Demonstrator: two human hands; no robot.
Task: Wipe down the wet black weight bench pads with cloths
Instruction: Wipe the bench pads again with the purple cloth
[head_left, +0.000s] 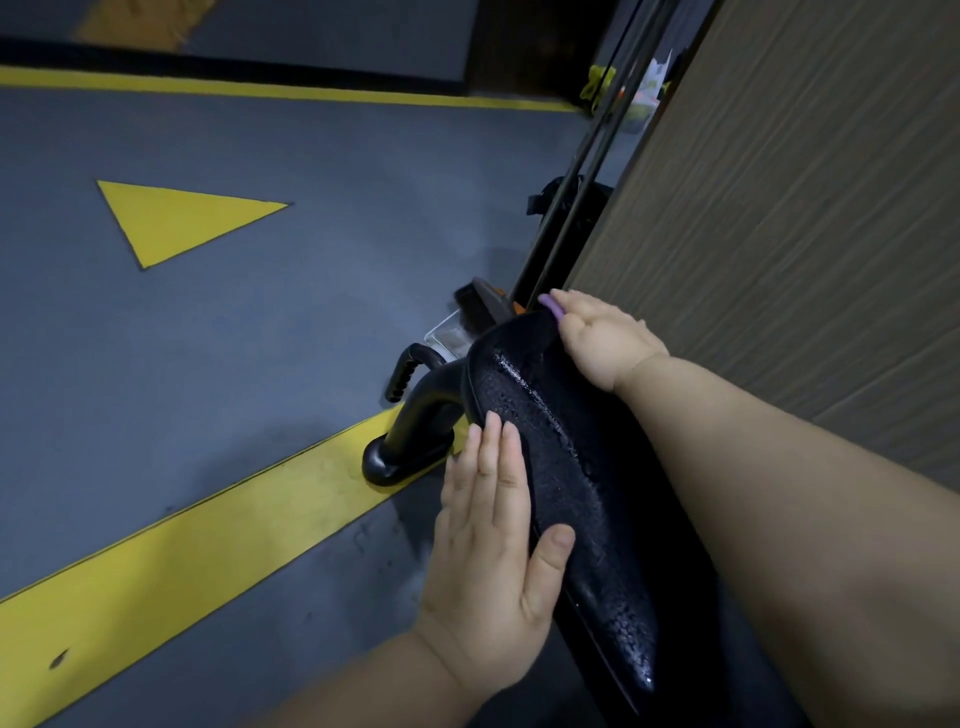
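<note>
The black bench pad runs from lower right up to the centre, and its top glistens with water drops. My left hand lies flat against the pad's left side, fingers straight and thumb resting on the wet top. My right hand is at the pad's far end, fingers curled over the edge. A small bit of purple cloth sticks out from under those fingers; the rest of the cloth is hidden.
The bench's black curved leg and foot stand on a yellow floor stripe, with a ribbed black handle beside them. A wood-grain wall panel rises close on the right, with black poles against it. Grey floor lies to the left.
</note>
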